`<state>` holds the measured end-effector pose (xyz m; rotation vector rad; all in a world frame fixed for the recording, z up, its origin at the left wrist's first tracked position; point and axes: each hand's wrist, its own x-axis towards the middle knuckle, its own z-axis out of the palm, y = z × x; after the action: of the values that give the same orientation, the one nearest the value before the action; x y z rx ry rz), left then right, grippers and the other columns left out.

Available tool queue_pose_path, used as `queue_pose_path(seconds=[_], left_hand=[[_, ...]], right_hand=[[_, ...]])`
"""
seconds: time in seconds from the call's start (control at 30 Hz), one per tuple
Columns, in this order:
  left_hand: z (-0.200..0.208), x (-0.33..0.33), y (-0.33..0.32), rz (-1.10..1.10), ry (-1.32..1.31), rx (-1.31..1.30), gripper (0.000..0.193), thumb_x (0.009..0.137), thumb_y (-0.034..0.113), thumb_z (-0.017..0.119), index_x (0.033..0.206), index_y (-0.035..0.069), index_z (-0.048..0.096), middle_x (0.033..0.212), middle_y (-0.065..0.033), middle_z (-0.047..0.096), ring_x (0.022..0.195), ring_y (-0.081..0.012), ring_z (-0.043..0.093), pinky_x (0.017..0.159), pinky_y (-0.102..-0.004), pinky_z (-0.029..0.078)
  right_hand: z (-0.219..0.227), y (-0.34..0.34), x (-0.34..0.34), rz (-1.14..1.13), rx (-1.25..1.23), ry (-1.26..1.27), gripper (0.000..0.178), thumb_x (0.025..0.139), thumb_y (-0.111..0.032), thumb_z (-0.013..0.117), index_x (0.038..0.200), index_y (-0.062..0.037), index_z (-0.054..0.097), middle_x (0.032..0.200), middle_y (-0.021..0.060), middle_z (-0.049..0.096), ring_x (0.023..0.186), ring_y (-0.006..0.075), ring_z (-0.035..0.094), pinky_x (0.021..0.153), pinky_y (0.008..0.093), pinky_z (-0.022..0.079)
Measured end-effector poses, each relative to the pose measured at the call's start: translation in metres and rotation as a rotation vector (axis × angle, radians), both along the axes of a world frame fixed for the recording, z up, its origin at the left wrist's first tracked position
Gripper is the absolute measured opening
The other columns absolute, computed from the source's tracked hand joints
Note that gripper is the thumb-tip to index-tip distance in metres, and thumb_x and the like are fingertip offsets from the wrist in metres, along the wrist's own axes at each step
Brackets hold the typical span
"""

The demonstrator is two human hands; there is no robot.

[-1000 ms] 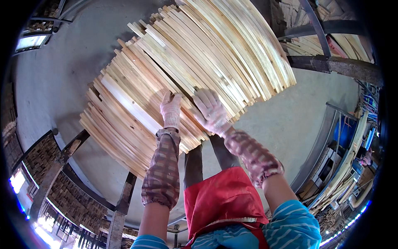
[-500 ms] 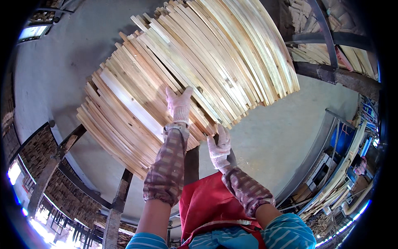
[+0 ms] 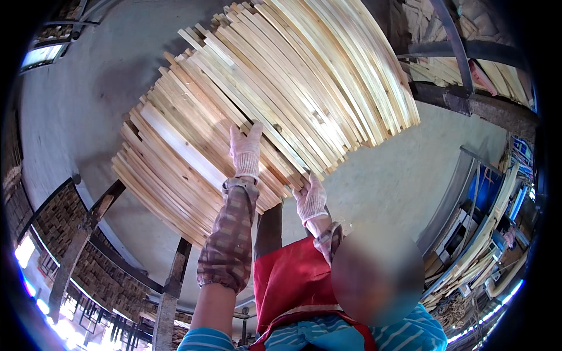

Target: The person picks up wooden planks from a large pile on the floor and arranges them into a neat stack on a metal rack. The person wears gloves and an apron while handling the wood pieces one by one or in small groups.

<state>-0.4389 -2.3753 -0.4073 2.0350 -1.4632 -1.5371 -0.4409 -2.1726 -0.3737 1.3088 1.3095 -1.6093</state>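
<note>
A broad, slanting layer of pale wooden slats [image 3: 304,76] lies side by side in front of me, their ends uneven. My left hand [image 3: 244,152], in a whitish knit glove, is on the slats near the middle of their near part, its thumb and fingers astride a slat beside a dark gap. Lower right, my right hand [image 3: 311,198], gloved the same way, is closed around the near end of a slat [image 3: 297,180]. Its fingertips are partly hidden by the wood. Checked sleeve covers are on both forearms; a blurred round patch covers most of the right one.
A red apron [image 3: 290,272] hangs below my hands. Dark metal frames [image 3: 175,272] stand at lower left, and a rack with wood pieces [image 3: 497,76] is at upper right. More long strips [image 3: 477,245] are piled at the right. Grey concrete floor [image 3: 76,117] surrounds the slats.
My left hand has shifted slightly left in the picture, still on the slats. My right hand stays at the slat ends, with its fingers bent closer round the wood. The view has moved slightly.
</note>
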Motion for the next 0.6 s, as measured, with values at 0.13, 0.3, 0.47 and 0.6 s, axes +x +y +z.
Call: queue_pose_path(seconds=[0.13, 0.3, 0.47, 0.6], left_hand=[[0.036, -0.012, -0.010, -0.191, -0.106, 0.128, 0.091, 0.082, 0.037, 0.077, 0.151, -0.003, 0.034, 0.145, -0.0234, 0.048, 0.137, -0.0370, 0.047, 0.111, -0.0440, 0.043], [0.027, -0.026, 0.003, -0.179, -0.231, 0.102, 0.098, 0.084, 0.039, 0.074, 0.157, 0.002, 0.021, 0.150, -0.0279, 0.039, 0.133, -0.0436, 0.047, 0.109, -0.0496, 0.044], [0.027, -0.032, -0.004, -0.162, -0.202, 0.145, 0.100, 0.081, 0.044, 0.075, 0.156, 0.001, 0.024, 0.145, -0.0318, 0.042, 0.132, -0.0470, 0.048, 0.108, -0.0502, 0.044], [0.033, -0.029, -0.005, -0.205, -0.240, 0.086, 0.096, 0.083, 0.044, 0.074, 0.156, 0.003, 0.027, 0.143, -0.0318, 0.043, 0.132, -0.0472, 0.048, 0.108, -0.0498, 0.044]], right_hand=[[0.019, 0.003, -0.011, 0.020, -0.004, -0.036, 0.037, 0.102, -0.032, 0.059, 0.129, -0.0071, 0.059, 0.121, 0.0089, 0.069, 0.102, 0.0211, 0.064, 0.084, 0.0360, 0.047], [0.008, 0.025, -0.004, 0.385, 0.156, 0.004, 0.038, 0.100, -0.028, 0.065, 0.129, -0.0044, 0.061, 0.121, 0.0100, 0.067, 0.106, 0.0219, 0.064, 0.086, 0.0370, 0.052], [0.040, 0.037, -0.009, 0.976, 0.241, 0.822, 0.049, 0.101, -0.027, 0.064, 0.138, 0.0029, 0.055, 0.139, 0.0180, 0.058, 0.124, 0.0313, 0.058, 0.107, 0.0406, 0.046], [0.029, -0.050, -0.086, 1.424, 0.622, 1.488, 0.072, 0.099, -0.049, 0.056, 0.147, 0.0035, 0.041, 0.143, 0.0276, 0.048, 0.129, 0.0500, 0.047, 0.110, 0.0561, 0.039]])
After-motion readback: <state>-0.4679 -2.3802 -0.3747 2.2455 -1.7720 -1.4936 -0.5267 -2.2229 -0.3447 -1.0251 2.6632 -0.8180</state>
